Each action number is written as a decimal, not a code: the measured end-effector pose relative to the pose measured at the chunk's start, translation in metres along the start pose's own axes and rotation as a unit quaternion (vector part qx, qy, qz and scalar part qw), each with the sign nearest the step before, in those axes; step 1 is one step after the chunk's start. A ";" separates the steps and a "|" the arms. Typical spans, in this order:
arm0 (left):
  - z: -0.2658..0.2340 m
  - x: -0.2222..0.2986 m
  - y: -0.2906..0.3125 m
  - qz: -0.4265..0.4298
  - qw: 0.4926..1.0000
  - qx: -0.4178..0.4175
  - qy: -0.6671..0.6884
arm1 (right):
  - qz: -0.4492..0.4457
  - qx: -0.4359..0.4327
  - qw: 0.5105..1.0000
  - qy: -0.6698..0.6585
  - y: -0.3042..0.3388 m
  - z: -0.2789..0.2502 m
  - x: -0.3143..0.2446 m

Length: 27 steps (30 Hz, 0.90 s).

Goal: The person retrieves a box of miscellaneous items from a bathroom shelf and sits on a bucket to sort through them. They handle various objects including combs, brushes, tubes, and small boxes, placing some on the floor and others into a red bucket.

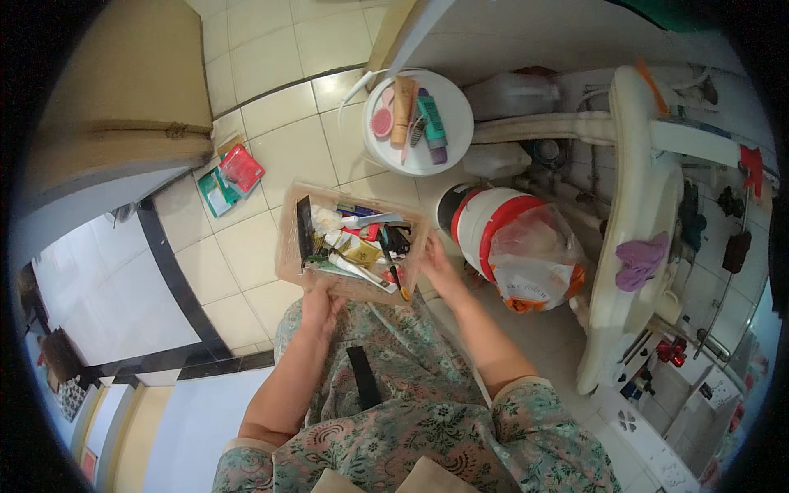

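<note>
Presently both hands carry a clear plastic tray [289,246] above the tiled floor [246,255]. Left hand [319,302] clamps the tray's near edge, grip closed on it. Right hand [437,267] clamps the tray's right end, grip likewise closed. Tray holds tubes, a black comb [305,230] and assorted small toiletries. Beyond the tray stands a white round lid [456,123] bearing tubes and a pink compact. Right of the tray: a white bucket [485,218] with a plastic bag [538,263]. Left of the tray lie small packets [230,177] on the floor.
</note>
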<state>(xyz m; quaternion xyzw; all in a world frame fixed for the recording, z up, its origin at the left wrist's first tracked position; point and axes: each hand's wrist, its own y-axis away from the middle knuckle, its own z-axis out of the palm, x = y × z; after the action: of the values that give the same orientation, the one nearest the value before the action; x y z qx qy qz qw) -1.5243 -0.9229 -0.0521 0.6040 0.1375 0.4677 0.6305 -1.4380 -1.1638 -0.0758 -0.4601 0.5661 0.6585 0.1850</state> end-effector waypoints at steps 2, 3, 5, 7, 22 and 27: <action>0.006 -0.010 -0.006 -0.020 1.000 -0.010 -0.007 | -0.020 0.084 0.950 0.300 0.011 -0.045 0.008; 0.006 -0.009 -0.005 -0.030 0.999 -0.015 -0.011 | -0.011 0.140 0.888 0.439 0.023 -0.063 0.000; 0.015 -0.009 -0.002 -0.015 0.999 -0.027 -0.010 | 0.017 0.220 0.761 0.611 0.047 -0.112 -0.014; 0.024 -0.007 0.001 -0.007 0.999 -0.038 -0.005 | 0.075 0.292 0.680 0.668 0.068 -0.184 -0.002; -0.014 -0.015 -0.008 0.001 1.000 -0.014 0.005 | -0.074 0.428 0.788 0.436 0.122 -0.168 0.046; -0.009 -0.004 0.005 0.028 0.999 -0.031 0.011 | -0.047 0.437 0.898 0.014 0.159 -0.103 -0.023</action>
<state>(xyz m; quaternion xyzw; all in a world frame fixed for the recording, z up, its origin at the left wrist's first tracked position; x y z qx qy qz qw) -1.5355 -0.9206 -0.0509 0.5824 0.1127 0.4963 0.6339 -1.5071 -1.2975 0.0413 -0.3679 0.7773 0.3287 0.3905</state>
